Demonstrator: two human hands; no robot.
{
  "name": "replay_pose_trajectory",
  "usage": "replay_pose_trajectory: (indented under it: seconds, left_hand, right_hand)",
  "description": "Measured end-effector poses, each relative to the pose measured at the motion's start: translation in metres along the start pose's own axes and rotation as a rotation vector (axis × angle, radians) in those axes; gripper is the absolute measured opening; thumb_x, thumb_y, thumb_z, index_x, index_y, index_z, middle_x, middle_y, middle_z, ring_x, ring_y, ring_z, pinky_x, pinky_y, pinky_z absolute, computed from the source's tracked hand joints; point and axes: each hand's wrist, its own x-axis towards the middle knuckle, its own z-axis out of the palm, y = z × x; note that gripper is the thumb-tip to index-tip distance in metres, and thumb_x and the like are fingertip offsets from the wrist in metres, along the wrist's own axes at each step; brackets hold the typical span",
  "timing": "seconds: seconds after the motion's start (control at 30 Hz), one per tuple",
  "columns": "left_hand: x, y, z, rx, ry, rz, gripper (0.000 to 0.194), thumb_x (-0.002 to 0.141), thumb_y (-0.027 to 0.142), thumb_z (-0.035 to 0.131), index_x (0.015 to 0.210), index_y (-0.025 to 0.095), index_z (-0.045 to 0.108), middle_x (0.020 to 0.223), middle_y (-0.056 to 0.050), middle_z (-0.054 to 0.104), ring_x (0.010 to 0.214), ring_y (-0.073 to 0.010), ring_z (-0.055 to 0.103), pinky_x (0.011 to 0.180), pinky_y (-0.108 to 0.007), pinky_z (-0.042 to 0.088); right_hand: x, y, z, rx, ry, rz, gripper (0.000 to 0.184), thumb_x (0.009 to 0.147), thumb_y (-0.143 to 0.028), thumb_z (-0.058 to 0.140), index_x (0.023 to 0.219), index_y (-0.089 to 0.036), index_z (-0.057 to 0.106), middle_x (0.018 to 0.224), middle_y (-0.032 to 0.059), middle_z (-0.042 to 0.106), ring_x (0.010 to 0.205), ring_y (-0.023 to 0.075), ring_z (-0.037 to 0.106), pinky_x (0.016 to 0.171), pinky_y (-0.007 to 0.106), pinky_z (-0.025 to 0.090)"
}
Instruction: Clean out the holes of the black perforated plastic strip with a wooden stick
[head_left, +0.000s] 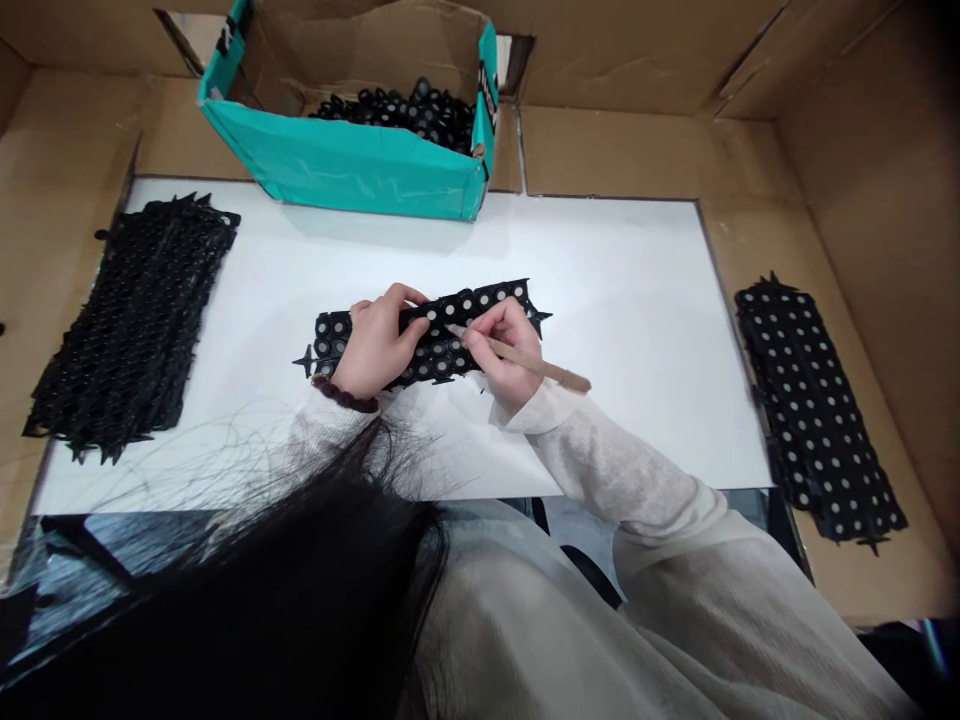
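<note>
A black plate (439, 365) with rows of round cells lies on the white sheet in front of me. Many of its cells show pale discs, and a spiky star-shaped tab sticks out at each end. My left hand (379, 340) grips it from the left, thumb on its top and fingers over its far edge. In my right hand (508, 355) is a slim pen-like tool (547, 370) with a tan handle, pinched near its pale pointed tip. The tip meets the plate's middle, close to my left thumb. My right hand partly covers the plate's right end.
A teal-fronted cardboard box (360, 165) at the back holds many small black round pieces (420, 110). Stacked black plates (139, 320) lie at the left. More plates with pale discs (817, 400) lie at the right, on cardboard (750, 230). Cardboard walls surround the white work surface (637, 300).
</note>
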Motion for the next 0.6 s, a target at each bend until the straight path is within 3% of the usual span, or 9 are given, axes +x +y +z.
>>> replay_pose_trajectory:
  seconds: [0.2,0.6]
  left_hand:
    - [0.004,-0.007,0.002,-0.238,0.037,-0.001,0.015,0.080,0.022,0.052,0.093,0.018,0.058,0.098,-0.003,0.068,0.094,-0.0172,0.063,0.087,-0.030,0.046]
    - [0.005,-0.005,0.003,-0.218,0.067,-0.028,0.017,0.077,0.021,0.055,0.092,0.018,0.063,0.092,-0.001,0.069,0.077,-0.0148,0.063,0.075,-0.029,0.046]
  right_hand:
    - [0.007,0.008,0.000,-0.083,-0.007,-0.017,0.015,0.085,-0.032,0.054,0.083,-0.023,0.043,0.077,-0.0019,0.051,0.065,0.0101,0.049,0.058,0.027,0.039]
    - [0.011,0.010,0.000,-0.138,-0.022,-0.038,0.014,0.084,-0.031,0.055,0.080,-0.021,0.046,0.080,-0.0018,0.055,0.075,0.0120,0.053,0.070,0.030,0.042]
